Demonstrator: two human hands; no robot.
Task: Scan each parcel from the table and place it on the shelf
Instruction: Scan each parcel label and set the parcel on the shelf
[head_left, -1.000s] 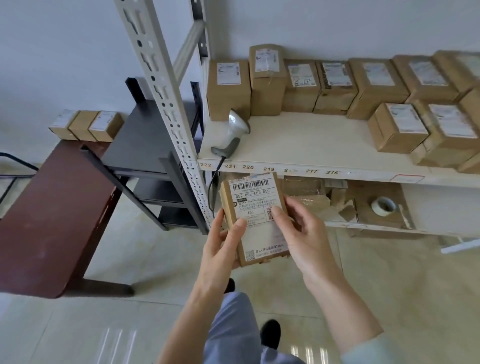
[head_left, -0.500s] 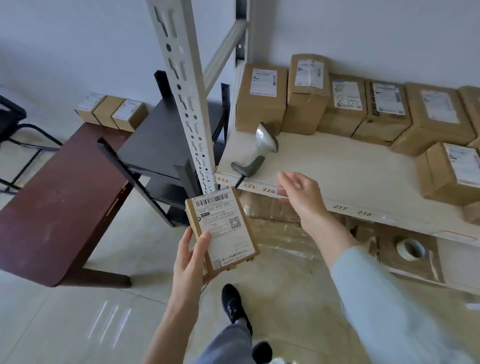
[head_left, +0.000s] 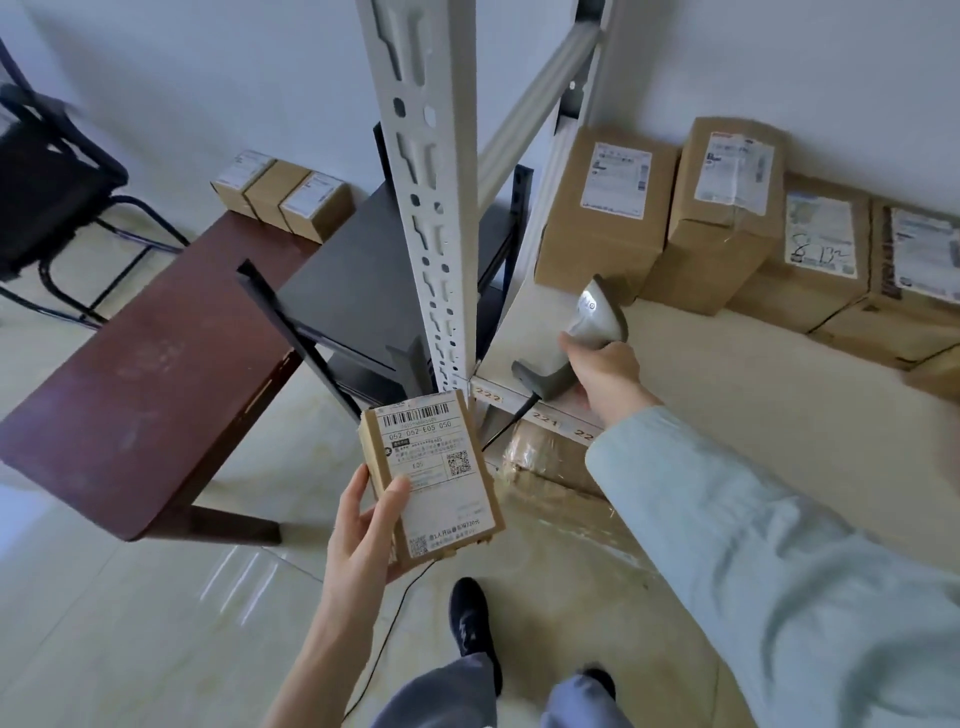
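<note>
While the left hand (head_left: 363, 540) holds a parcel (head_left: 431, 480) label-up, the right hand (head_left: 602, 371) grips the scanner (head_left: 582, 338) on the shelf (head_left: 727, 395).
Scanning step: next, the scanner likely needs lifting and aiming at the barcode.

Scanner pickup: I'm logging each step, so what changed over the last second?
The right hand let go of the parcel, reached up to the shelf and gripped the scanner. The left hand still holds the parcel, label up; the scanner hasn't left the shelf.
</note>
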